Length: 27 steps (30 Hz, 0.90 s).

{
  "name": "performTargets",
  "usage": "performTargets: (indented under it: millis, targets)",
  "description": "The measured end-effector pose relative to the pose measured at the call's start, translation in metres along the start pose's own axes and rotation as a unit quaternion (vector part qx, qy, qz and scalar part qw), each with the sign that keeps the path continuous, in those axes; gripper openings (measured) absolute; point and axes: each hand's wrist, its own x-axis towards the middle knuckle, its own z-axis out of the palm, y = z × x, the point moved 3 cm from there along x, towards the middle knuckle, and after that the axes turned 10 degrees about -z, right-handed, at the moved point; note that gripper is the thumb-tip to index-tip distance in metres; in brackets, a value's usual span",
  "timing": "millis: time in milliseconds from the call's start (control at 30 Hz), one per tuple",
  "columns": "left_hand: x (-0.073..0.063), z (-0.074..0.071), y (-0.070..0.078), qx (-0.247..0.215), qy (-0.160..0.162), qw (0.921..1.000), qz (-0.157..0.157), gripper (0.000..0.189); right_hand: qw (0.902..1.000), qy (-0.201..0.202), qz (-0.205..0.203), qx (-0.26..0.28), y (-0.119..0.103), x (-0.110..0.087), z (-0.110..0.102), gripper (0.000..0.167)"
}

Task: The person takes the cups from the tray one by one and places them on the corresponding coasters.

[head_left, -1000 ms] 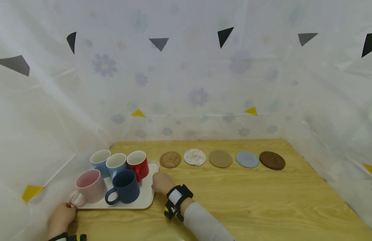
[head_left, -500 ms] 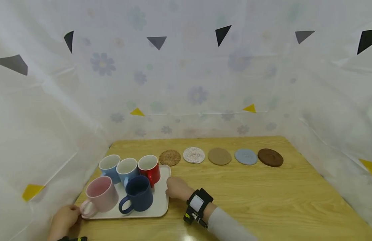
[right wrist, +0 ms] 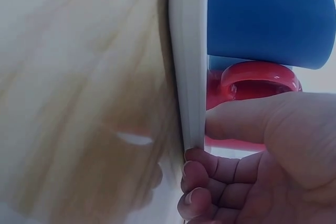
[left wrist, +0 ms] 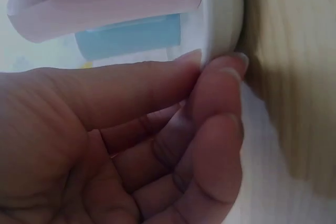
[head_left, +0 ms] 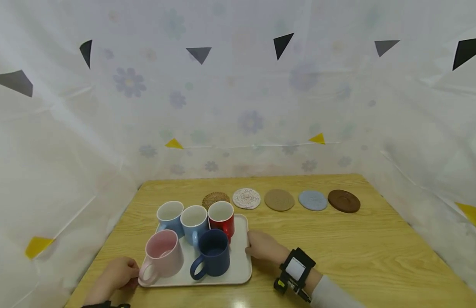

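A white tray (head_left: 239,273) bears several mugs. At its front stand a pink mug (head_left: 165,256) and a dark blue mug (head_left: 218,252). Behind them are two light blue mugs, one at the left (head_left: 171,216) and one in the middle (head_left: 194,222), beside a red mug (head_left: 223,220). My left hand (head_left: 118,273) pinches the tray's left rim near the front corner; in the left wrist view the thumb lies on top and the fingers curl below. My right hand (head_left: 266,247) grips the right rim, its thumb (right wrist: 236,120) over the edge and fingertips underneath.
Along the back of the wooden table (head_left: 338,252) lies a row of round coasters: woven brown (head_left: 215,198), speckled white (head_left: 246,198), tan (head_left: 279,200), light blue (head_left: 313,200) and dark brown (head_left: 343,201). Pale flowered sheeting (head_left: 238,107) surrounds the table.
Both hands have moved the tray with its mugs to the right and a little toward the front. Its red mug now overlaps the woven brown coaster in the head view.
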Motion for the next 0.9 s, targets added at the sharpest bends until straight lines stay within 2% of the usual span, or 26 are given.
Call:
performTargets:
  millis: [67,167,367,533,700,900]
  targets:
    - [-0.003,0.006,0.011,-0.009,-0.009,0.9999,0.003,0.017,1.0000,0.008,0.000,0.006,0.006,-0.009,-0.006,0.014]
    - [-0.007,0.016,0.027,-0.005,-0.019,0.9995,0.024,0.019,0.9998,0.019,0.009,0.004,0.016,-0.023,-0.014,0.012]
    - [-0.010,0.036,0.055,0.006,-0.043,0.9981,0.044,0.024,0.9971,0.038,0.066,0.002,0.039,-0.047,-0.026,0.012]
    - [-0.011,0.054,0.076,0.018,-0.039,0.9944,0.097,0.027,0.9936,0.053,0.100,-0.001,0.059,-0.067,-0.037,0.016]
    - [-0.016,0.070,0.097,0.024,-0.042,0.9898,0.133,0.025,0.9906,0.059,0.123,-0.001,0.079,-0.086,-0.049,0.017]
    - [-0.024,0.089,0.123,0.032,-0.034,0.9794,0.197,0.024,0.9886,0.051,0.142,0.004,0.097,-0.106,-0.065,0.016]
